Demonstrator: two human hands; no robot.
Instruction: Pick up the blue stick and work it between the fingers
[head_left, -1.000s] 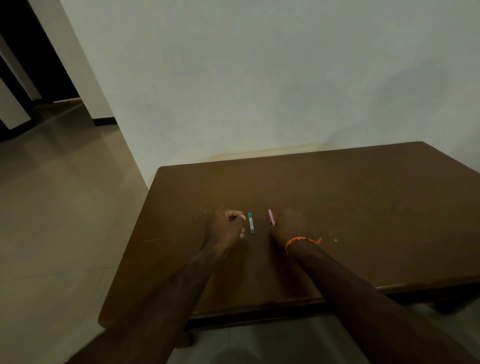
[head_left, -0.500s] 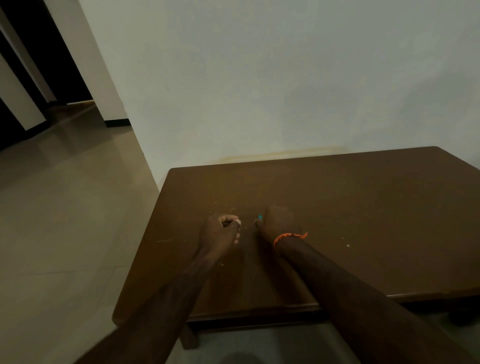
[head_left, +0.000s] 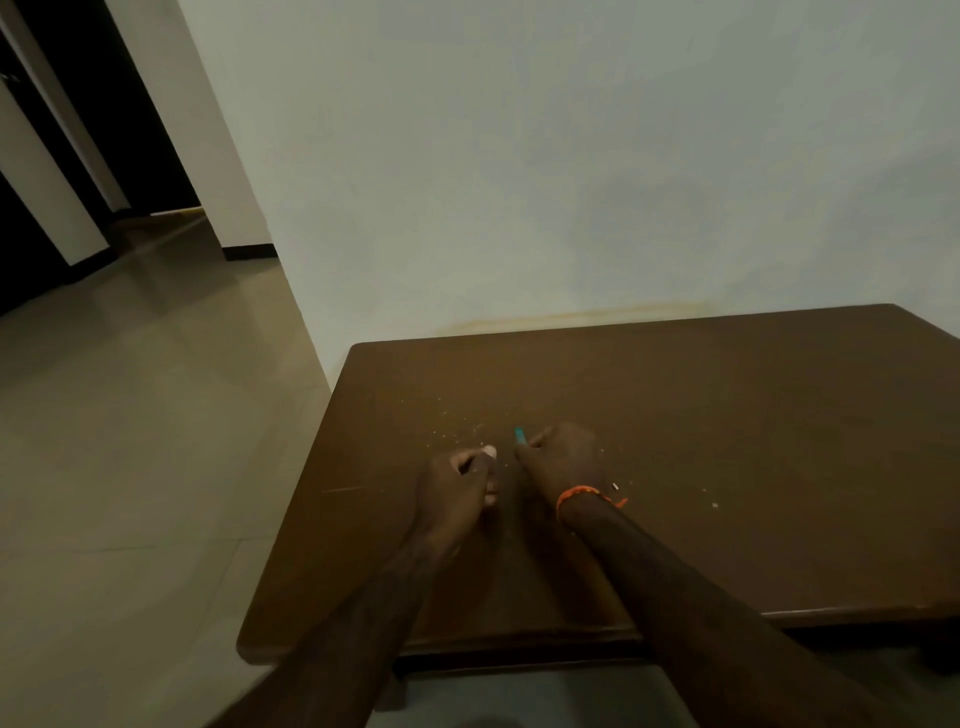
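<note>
Two hands are seen low in the centre of the frame, resting on a brown tabletop (head_left: 701, 415). The right hand (head_left: 563, 460) is curled round a teal stick (head_left: 519, 435), of which only the tip shows above the knuckles; the rest is hidden inside the fist. An orange band (head_left: 584, 493) is worn at that wrist. The left hand (head_left: 460, 486), just beside it, has its fingers curled; something pale shows at the fingertips, but whether a thing is pinched there cannot be told in the dim light. Small pale crumbs (head_left: 447, 431) are scattered above the hands. The tabletop is cut off at the right edge. A dark doorway (head_left: 78, 130) is hard to make out at the upper left, above the tiled floor (head_left: 130, 415).
</note>
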